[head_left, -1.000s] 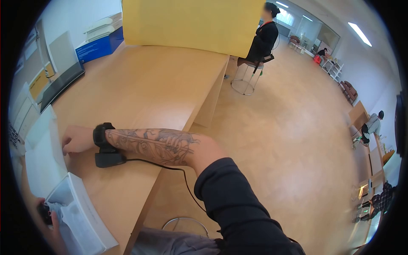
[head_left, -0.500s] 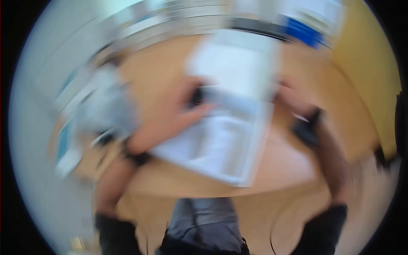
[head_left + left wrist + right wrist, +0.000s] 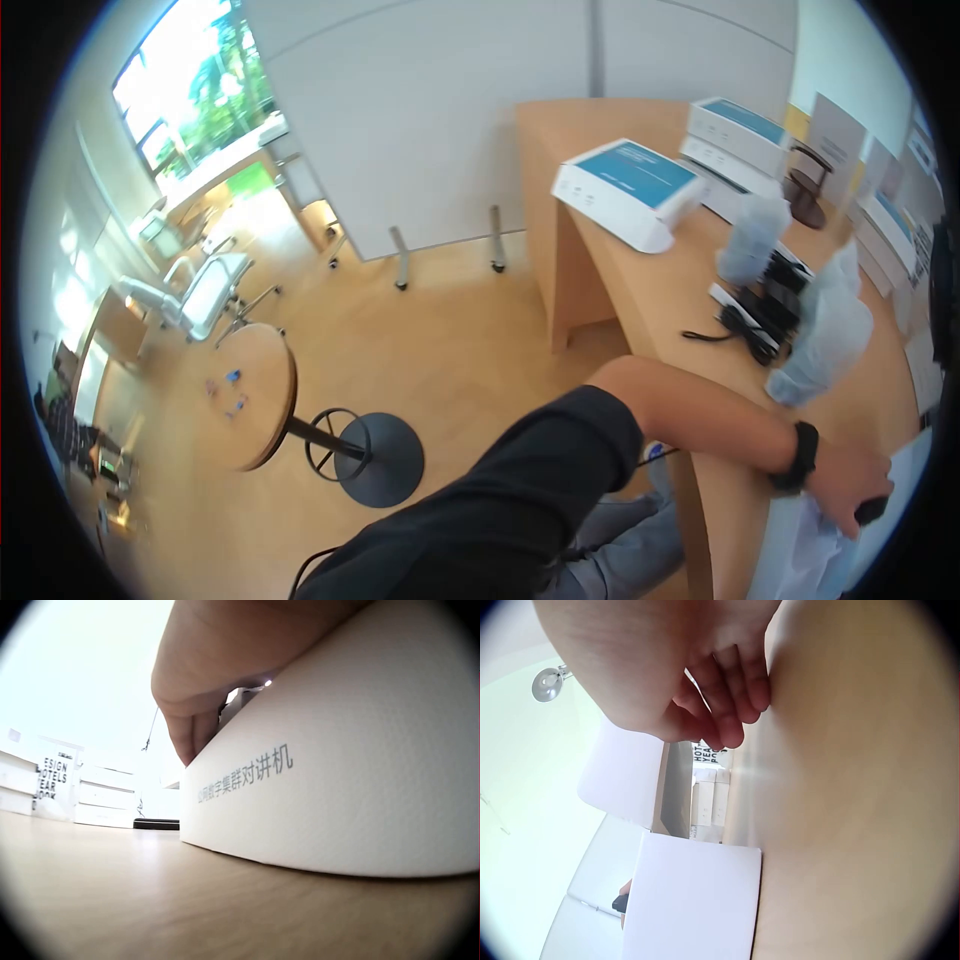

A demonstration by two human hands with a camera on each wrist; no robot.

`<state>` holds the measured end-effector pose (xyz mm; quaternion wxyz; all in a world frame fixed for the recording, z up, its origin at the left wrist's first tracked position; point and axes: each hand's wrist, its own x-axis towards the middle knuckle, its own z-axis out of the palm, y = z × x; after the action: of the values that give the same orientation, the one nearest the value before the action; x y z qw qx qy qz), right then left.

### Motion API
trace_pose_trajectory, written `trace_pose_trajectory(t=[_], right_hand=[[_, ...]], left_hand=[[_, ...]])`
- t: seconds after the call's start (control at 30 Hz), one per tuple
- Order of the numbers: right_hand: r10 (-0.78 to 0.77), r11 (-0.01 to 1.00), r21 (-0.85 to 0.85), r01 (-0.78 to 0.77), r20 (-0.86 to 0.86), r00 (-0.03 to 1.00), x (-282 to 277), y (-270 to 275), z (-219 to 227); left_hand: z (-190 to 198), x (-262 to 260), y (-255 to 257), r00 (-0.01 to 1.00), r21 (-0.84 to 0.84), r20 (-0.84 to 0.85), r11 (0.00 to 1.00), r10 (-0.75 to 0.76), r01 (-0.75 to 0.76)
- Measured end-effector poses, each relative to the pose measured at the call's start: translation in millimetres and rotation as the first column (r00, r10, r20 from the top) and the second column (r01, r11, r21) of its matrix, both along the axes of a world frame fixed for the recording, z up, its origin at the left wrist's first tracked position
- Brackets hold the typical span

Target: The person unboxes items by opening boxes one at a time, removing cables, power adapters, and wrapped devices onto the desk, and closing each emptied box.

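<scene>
My left hand (image 3: pixel 848 482) reaches over an open white box on the table and grips a small black device (image 3: pixel 872 510), mostly hidden by the fingers. Below the hand, crumpled clear plastic (image 3: pixel 815 545) shows inside the box. In the left wrist view the box's long white side wall (image 3: pixel 337 765) carries grey Chinese lettering, and the fingers curl over its top edge. The right hand (image 3: pixel 682 675) is out of the head view. In the right wrist view its fingers are loosely bent, with nothing between them, close above the tabletop beside the raised white lid (image 3: pixel 622 776).
White boxes with teal tops (image 3: pixel 640 175) stand farther along the curved table. Between them and my left arm lie wrapped plastic bags (image 3: pixel 830 320) and black cables (image 3: pixel 745 330). On the floor side stand a round table (image 3: pixel 255 390) and a grey partition (image 3: pixel 430 120).
The head view has swung from the right side, past the box, round to the left. My left hand keeps the black device over the box; the right hand has left the head view.
</scene>
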<state>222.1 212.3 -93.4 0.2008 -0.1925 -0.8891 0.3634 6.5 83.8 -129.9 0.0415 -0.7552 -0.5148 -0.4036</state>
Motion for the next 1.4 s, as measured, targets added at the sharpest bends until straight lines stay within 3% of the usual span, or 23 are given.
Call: trace_pose_trajectory(t=[0.13, 0.2, 0.23, 0.27, 0.43, 0.63, 1.4], right_hand=[[0.116, 0.993, 0.032, -0.116, 0.011, 0.993, -53.6, 6.6, -3.8], [0.154, 0.987, 0.041, -0.154, 0.02, 0.988, -70.1, 7.9, -11.1], [0.168, 0.985, 0.045, -0.169, 0.025, 0.986, -77.4, 8.6, -13.7], [0.179, 0.982, 0.05, -0.18, 0.03, 0.983, -83.5, 9.6, -16.5], [0.205, 0.974, 0.082, -0.209, 0.059, 0.977, -98.4, 10.8, -25.0], [0.203, 0.968, 0.13, -0.215, 0.099, 0.974, -99.2, 17.3, -32.9], [0.126, 0.924, 0.339, -0.176, 0.165, 0.978, -80.6, 76.4, -75.5]], left_hand=[[-8.9, -0.5, 30.4, 0.998, 0.007, 0.022, 0.999, 0.053, -0.053], [1.8, -3.2, 30.6, 0.999, -0.21, -0.042, 0.978, -0.023, 0.014], [2.7, -2.1, 28.6, 0.99, -0.144, 0.102, 0.983, -0.102, 0.116], [2.7, -4.5, 26.4, 0.99, -0.149, 0.105, 0.983, -0.089, 0.104], [16.1, 1.8, -12.9, 0.998, 0.015, -0.065, 1.0, -0.015, 0.016], [13.4, 3.2, -12.0, 0.991, 0.053, -0.128, 0.998, 0.025, -0.018], [14.7, 3.7, -14.5, 0.995, 0.021, -0.098, 1.0, 0.008, -0.006]])
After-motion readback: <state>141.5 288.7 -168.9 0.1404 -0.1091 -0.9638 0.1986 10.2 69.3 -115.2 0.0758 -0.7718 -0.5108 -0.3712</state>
